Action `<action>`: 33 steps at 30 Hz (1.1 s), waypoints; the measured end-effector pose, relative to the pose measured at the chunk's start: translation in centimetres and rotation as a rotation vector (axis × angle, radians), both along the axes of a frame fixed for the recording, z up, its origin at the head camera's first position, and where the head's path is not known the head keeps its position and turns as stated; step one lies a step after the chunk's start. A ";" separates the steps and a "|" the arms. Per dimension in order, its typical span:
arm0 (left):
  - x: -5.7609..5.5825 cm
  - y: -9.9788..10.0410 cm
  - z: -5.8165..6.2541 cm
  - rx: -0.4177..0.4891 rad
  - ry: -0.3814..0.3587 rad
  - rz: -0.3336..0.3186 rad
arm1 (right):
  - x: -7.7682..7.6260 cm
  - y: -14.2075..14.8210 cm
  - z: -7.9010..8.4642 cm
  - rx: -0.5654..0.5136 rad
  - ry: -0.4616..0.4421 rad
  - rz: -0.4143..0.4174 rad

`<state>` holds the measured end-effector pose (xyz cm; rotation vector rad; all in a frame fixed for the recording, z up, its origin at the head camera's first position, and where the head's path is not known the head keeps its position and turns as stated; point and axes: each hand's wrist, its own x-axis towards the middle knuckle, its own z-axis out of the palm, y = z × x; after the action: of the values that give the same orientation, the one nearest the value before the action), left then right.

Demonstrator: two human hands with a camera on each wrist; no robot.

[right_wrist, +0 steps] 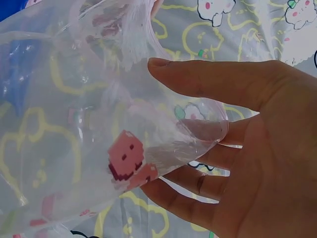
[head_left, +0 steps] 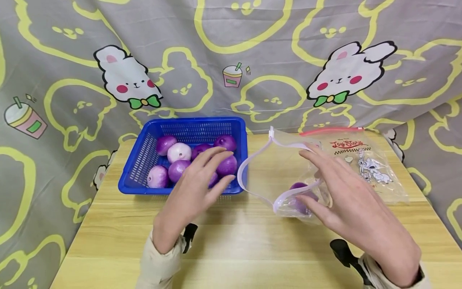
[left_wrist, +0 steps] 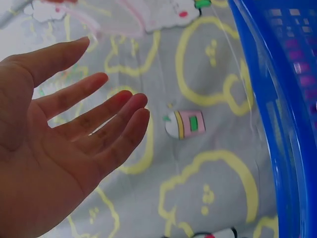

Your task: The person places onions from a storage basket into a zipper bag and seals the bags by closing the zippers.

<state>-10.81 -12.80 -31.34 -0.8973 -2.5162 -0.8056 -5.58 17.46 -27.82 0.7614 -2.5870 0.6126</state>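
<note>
A clear zip bag [head_left: 260, 172] with a pale lilac zip rim stands with its mouth spread wide on the table. Low inside it lies a purple onion [head_left: 300, 205], seen partly through the plastic. My right hand [head_left: 355, 204] is at the bag's right side, thumb by the near rim and fingers by the far rim. In the right wrist view its fingers pass behind the plastic [right_wrist: 126, 153], relaxed and spread. My left hand [head_left: 195, 192] hovers over the right part of a blue basket [head_left: 126, 188], fingers extended, holding nothing. Several purple onions [head_left: 179, 170] lie in the basket, some hidden by that hand.
A second clear bag [head_left: 393, 188] with a red zip and printed cartoon figures lies flat at the right, behind my right hand. A grey patterned cloth [head_left: 267, 36] hangs behind the wooden table [head_left: 245, 257].
</note>
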 end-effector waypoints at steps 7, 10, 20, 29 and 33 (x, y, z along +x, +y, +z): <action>-1.4 -1.5 -0.3 -0.009 -0.065 0.064 | 0.1 0.1 0.1 -0.001 -0.021 -0.019; -2.1 -1.7 -0.8 -0.036 -0.096 0.071 | 0.1 0.2 0.1 -0.007 -0.024 -0.019; -3.7 -2.7 -2.4 -0.071 -0.148 0.086 | 0.1 0.3 0.2 -0.005 -0.020 -0.021; -4.9 -3.5 -3.8 -0.103 -0.224 0.110 | 0.1 0.4 0.2 0.000 -0.031 -0.022; -5.5 -3.8 -4.7 -0.116 -0.258 0.108 | 0.1 0.4 0.1 0.001 -0.040 -0.020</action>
<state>-16.27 -16.57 -36.03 -0.7253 -2.8331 -0.7923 -5.50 17.88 -27.72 0.7299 -2.6281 0.6270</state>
